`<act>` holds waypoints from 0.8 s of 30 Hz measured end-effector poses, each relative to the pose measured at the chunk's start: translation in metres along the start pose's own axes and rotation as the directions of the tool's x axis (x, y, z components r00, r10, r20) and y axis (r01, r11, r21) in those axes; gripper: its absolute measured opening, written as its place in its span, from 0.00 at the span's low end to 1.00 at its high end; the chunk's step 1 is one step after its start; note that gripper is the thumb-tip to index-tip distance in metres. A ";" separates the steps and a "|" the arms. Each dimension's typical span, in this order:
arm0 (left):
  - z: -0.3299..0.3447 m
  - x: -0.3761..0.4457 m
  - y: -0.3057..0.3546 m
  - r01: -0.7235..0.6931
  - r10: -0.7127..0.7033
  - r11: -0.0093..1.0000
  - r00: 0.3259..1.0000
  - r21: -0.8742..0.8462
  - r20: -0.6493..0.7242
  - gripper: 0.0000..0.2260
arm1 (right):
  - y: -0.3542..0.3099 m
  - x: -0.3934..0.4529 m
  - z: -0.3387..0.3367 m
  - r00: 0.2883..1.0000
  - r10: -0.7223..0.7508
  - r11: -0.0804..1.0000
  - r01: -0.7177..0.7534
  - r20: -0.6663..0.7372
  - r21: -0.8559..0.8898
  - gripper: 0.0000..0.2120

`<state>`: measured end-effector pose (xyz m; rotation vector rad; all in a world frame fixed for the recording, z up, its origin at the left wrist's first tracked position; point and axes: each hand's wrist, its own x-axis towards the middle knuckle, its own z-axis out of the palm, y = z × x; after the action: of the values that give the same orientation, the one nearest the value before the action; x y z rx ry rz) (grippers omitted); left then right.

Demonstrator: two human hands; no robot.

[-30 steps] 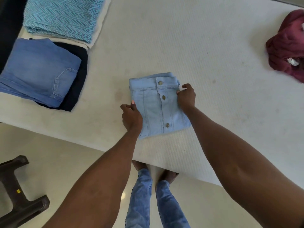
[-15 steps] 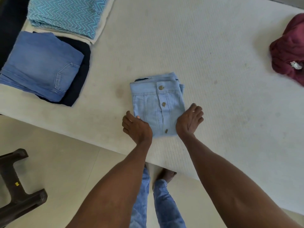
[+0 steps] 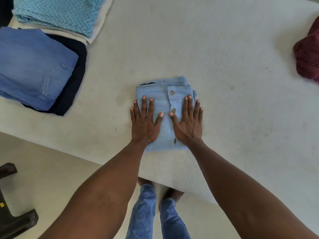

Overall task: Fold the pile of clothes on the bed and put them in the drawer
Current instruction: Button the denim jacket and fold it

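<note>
in the head view, a folded light-blue denim garment (image 3: pixel 165 116) lies flat on the white bed (image 3: pixel 224 83), close to the bed's near edge, its buttoned placket running up the middle. the left hand (image 3: pixel 144 125) rests palm-down on the garment's left half, fingers straight and spread, the outer fingers reaching to or just past the cloth's left edge onto the bed. the right hand (image 3: pixel 189 125) lies palm-down on the right half, fingers likewise straight and flat, the little finger near the right edge; neither hand curls round anything (both simply press flat). the two thumbs point toward each other, close on either side of the placket. three metal buttons show on the garment, one beyond the fingertips, one between the thumbs, one near the wrists. at far left sit folded blue jeans (image 3: pixel 34 66) on top of a dark navy garment (image 3: pixel 76 80), and beyond them one teal zigzag-patterned cloth (image 3: pixel 58 12). one crumpled maroon garment (image 3: pixel 307 54) lies at the right edge, well apart from the hands. a black stool (image 3: pixel 15 219) stands on the floor at lower left.
</note>
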<state>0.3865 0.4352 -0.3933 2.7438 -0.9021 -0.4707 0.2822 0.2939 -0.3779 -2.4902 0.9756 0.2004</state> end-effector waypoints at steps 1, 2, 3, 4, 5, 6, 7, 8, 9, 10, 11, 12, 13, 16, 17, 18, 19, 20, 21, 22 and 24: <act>0.002 0.003 -0.001 0.001 -0.001 1.000 1.000 -0.023 0.022 0.32 | 0.001 0.003 0.001 1.000 0.028 0.999 -0.028 0.006 0.018 0.40; 0.000 0.004 -0.002 -0.005 0.008 0.998 0.999 -0.064 0.043 0.32 | 0.001 0.004 -0.001 0.998 0.060 0.996 -0.061 0.019 0.066 0.40; -0.003 0.004 -0.004 -0.018 0.024 0.993 0.999 -0.115 0.047 0.32 | 0.001 0.003 -0.005 0.995 0.093 0.986 -0.095 0.022 0.140 0.40; -0.009 0.001 -0.005 -0.032 0.036 0.981 0.999 -0.193 0.021 0.32 | -0.003 0.000 -0.013 0.992 0.128 0.966 -0.127 0.009 0.227 0.40; -0.015 -0.002 -0.005 -0.024 0.015 0.950 0.999 -0.311 -0.031 0.32 | -0.007 0.000 -0.020 0.986 0.165 0.937 -0.152 -0.014 0.315 0.40; -0.023 -0.004 -0.004 0.032 -0.083 0.887 0.992 -0.462 -0.090 0.32 | -0.011 0.002 -0.028 0.977 0.213 0.901 -0.187 -0.023 0.391 0.40; -0.036 -0.004 -0.002 0.135 -0.257 0.787 0.959 -0.602 -0.122 0.31 | -0.015 0.010 -0.038 0.967 0.255 0.864 -0.224 -0.009 0.450 0.40; -0.046 0.001 -0.002 0.264 -0.436 0.659 0.897 -0.704 -0.071 0.30 | -0.014 0.021 -0.045 0.956 0.292 0.826 -0.272 0.039 0.494 0.39; -0.058 0.009 -0.003 0.388 -0.544 0.536 0.838 -0.750 0.046 0.30 | -0.013 0.031 -0.056 0.943 0.313 0.779 -0.324 0.114 0.537 0.38; -0.068 0.021 -0.005 0.493 -0.570 0.450 0.801 -0.744 0.186 0.29 | -0.011 0.044 -0.066 0.926 0.317 0.713 -0.376 0.206 0.592 0.36; -0.078 0.033 -0.007 0.558 -0.525 0.399 0.790 -0.727 0.318 0.27 | -0.008 0.056 -0.076 0.908 0.298 0.645 -0.419 0.295 0.639 0.33; -0.087 0.044 -0.010 0.597 -0.451 0.360 0.784 -0.717 0.426 0.24 | -0.004 0.066 -0.085 0.897 0.246 0.602 -0.438 0.366 0.668 0.28; -0.094 0.051 -0.011 0.640 -0.386 0.315 0.761 -0.701 0.521 0.20 | -0.001 0.072 -0.093 0.885 0.185 0.587 -0.448 0.427 0.674 0.23; -0.106 0.063 -0.015 0.728 -0.298 0.287 0.685 -0.622 0.665 0.22 | 0.001 0.089 -0.107 0.819 0.072 0.624 -0.482 0.569 0.615 0.17; -0.109 0.065 -0.016 0.734 -0.279 0.297 0.678 -0.611 0.680 0.24 | -0.001 0.092 -0.108 0.805 0.059 0.643 -0.483 0.591 0.594 0.19; -0.110 0.065 -0.019 0.729 -0.262 0.300 0.683 -0.615 0.682 0.25 | -0.002 0.094 -0.107 0.797 0.045 0.650 -0.481 0.602 0.589 0.21; -0.111 0.065 -0.020 0.717 -0.242 0.299 0.695 -0.630 0.677 0.24 | -0.005 0.094 -0.108 0.798 0.033 0.648 -0.476 0.602 0.594 0.22; -0.111 0.065 -0.021 0.700 -0.228 0.301 0.712 -0.648 0.664 0.23 | -0.006 0.093 -0.107 0.800 0.033 0.646 -0.474 0.599 0.598 0.22; -0.110 0.063 -0.022 0.686 -0.215 0.307 0.725 -0.659 0.655 0.22 | -0.007 0.090 -0.107 0.802 0.024 0.633 -0.474 0.597 0.612 0.22; -0.111 0.060 -0.021 0.676 -0.205 0.311 0.734 -0.668 0.648 0.23 | -0.007 0.084 -0.111 0.806 0.017 0.628 -0.469 0.591 0.621 0.21; -0.122 0.054 -0.015 0.665 -0.191 0.311 0.744 -0.679 0.640 0.27 | -0.008 0.076 -0.122 0.818 0.025 0.628 -0.460 0.574 0.628 0.23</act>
<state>0.4803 0.4264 -0.2974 1.7696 0.1900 -1.2982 0.3402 0.1964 -0.2888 -1.4030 0.9122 0.4348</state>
